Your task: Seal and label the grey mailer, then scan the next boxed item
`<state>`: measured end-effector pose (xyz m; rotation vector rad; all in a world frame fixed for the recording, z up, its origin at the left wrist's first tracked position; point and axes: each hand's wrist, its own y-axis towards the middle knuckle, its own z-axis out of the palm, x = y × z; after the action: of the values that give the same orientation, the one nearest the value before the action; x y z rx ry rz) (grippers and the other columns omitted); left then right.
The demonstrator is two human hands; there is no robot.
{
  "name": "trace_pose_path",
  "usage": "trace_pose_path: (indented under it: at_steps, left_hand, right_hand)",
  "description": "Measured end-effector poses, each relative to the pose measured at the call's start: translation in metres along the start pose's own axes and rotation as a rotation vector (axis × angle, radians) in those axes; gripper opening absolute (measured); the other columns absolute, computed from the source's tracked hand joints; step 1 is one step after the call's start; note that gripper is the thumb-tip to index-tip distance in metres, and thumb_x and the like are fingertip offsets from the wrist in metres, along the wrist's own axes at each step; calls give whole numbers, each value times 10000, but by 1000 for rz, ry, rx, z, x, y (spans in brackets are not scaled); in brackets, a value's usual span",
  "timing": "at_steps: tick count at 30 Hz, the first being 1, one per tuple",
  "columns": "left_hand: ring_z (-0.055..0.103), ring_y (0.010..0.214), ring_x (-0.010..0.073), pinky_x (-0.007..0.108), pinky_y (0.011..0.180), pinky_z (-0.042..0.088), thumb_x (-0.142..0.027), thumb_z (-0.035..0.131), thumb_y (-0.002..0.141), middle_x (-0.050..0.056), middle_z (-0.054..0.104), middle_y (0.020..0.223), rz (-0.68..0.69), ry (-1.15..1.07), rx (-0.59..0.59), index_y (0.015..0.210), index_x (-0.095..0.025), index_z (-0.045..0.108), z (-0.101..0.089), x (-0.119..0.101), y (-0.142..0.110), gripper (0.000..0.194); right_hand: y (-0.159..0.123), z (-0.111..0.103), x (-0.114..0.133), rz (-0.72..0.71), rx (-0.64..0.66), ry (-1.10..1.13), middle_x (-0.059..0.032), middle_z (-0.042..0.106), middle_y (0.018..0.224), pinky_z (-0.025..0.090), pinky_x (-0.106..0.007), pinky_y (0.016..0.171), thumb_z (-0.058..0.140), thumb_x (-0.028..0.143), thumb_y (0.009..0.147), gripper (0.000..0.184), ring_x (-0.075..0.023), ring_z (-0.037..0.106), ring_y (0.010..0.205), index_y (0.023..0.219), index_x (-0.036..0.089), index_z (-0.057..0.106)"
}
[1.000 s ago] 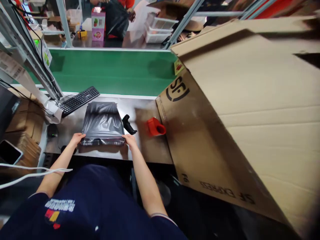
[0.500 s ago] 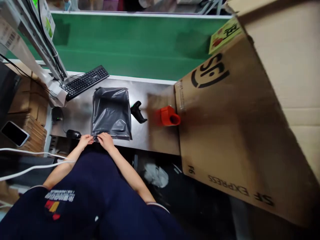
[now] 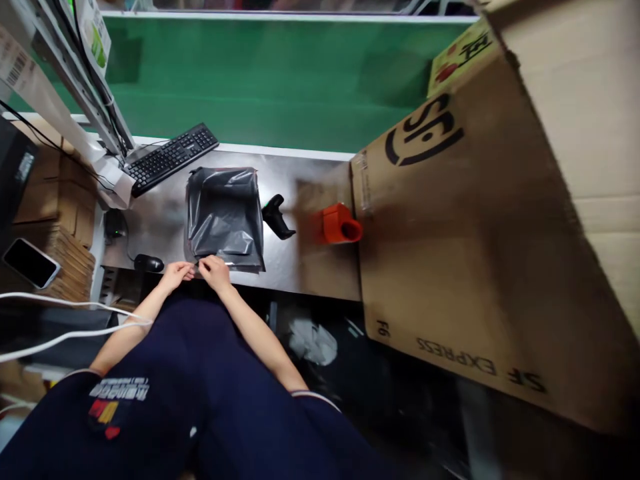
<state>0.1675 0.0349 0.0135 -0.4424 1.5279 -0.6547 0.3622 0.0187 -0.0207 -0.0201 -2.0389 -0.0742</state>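
A stack of black plastic mailing bags (image 3: 225, 217) lies on the metal table (image 3: 165, 227). At its near left corner, my left hand (image 3: 179, 274) has thumb and fingers pinched together at the edge of the plastic. Close beside it, my right hand (image 3: 215, 272) pinches the near edge of the top bag. What exactly sits between the fingertips is small and partly hidden. Just right of the stack is a black barcode scanner (image 3: 277, 218). A black mouse (image 3: 149, 263) rests to the left of my left hand.
A black keyboard (image 3: 174, 159) lies behind, before the green conveyor belt (image 3: 260, 80). An orange tape dispenser or holder (image 3: 341, 225) stands against a large cardboard box (image 3: 450, 253) on the right. A phone (image 3: 31, 263) lies on flattened cartons (image 3: 75, 263) at left. White cables (image 3: 65, 340) cross the lower left.
The camera view has shifted slightly. My left hand has come a little to the right and my fingers have moved at the bag corner, which is now lifted slightly between my hands.
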Motion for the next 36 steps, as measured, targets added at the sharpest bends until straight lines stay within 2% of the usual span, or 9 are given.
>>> trace_pose_path:
  at_steps: [3, 5, 7, 9, 12, 16, 24, 30, 36]
  left_hand:
    - [700, 653, 164, 291, 667, 595, -363, 871, 751, 31, 740, 708, -3, 8, 12, 861, -153, 754, 10, -1, -1, 264]
    - [713, 686, 172, 291, 669, 594, -354, 884, 731, 38, 753, 754, 0, 13, 36, 907, -155, 756, 23, -2, 0, 295]
    - [726, 752, 170, 280, 700, 593, -321, 904, 701, 50, 784, 879, 27, 15, 58, 990, -166, 758, 38, -4, 4, 359]
    - [715, 770, 151, 258, 717, 579, -285, 922, 674, 38, 784, 930, 65, 43, 17, 998, -178, 751, 52, -9, 10, 382]
    - [661, 678, 121, 236, 676, 552, -230, 933, 641, -12, 724, 762, 70, 114, -113, 848, -183, 710, 60, -16, 19, 308]
    - [650, 594, 136, 270, 630, 578, -215, 928, 630, -39, 654, 605, -18, 119, -141, 742, -195, 640, 45, -17, 14, 310]
    - [692, 596, 157, 296, 617, 609, -357, 986, 573, 2, 708, 634, -97, 66, -114, 756, -172, 678, 25, -3, -17, 403]
    - [659, 544, 143, 270, 559, 572, -289, 975, 566, -16, 692, 615, -86, 74, -111, 758, -174, 686, 32, -3, -14, 365]
    - [661, 590, 146, 276, 624, 584, -246, 894, 661, -11, 701, 634, -61, 93, -75, 725, -182, 733, 33, -6, -18, 184]
  right_hand:
    - [-17, -43, -24, 147, -210, 34, -80, 735, 840, 512, -357, 781, 467, 385, 971, 343, -222, 643, 805, 815, 214, 720]
    - [-25, -65, -32, 183, -257, 50, -75, 722, 807, 523, -360, 758, 477, 435, 962, 367, -219, 638, 768, 795, 211, 715]
    - [-23, -71, -32, 171, -236, 77, -62, 734, 815, 544, -355, 786, 538, 453, 942, 339, -208, 655, 776, 796, 218, 732]
    - [-13, -63, -26, 135, -189, 108, -59, 761, 869, 565, -351, 846, 585, 428, 931, 285, -204, 686, 833, 824, 229, 758]
    - [2, -47, -18, 86, -84, 138, -71, 777, 948, 586, -358, 872, 607, 308, 894, 191, -208, 708, 865, 926, 223, 776]
    - [-2, -41, -18, 8, 8, 128, -99, 759, 977, 599, -379, 854, 549, 181, 858, 269, -218, 708, 862, 1034, 181, 753]
    - [-11, -23, -12, -249, 243, -73, -116, 777, 1052, 595, -393, 907, 633, 288, 993, 195, -252, 713, 997, 1091, 222, 789]
    - [-10, -12, -10, -246, 280, -161, -121, 784, 1042, 580, -379, 883, 667, 271, 990, 175, -252, 711, 969, 1086, 209, 800]
    - [-15, -9, 6, -64, 243, 50, -55, 750, 920, 538, -338, 918, 688, 260, 953, 118, -203, 654, 896, 880, 237, 778]
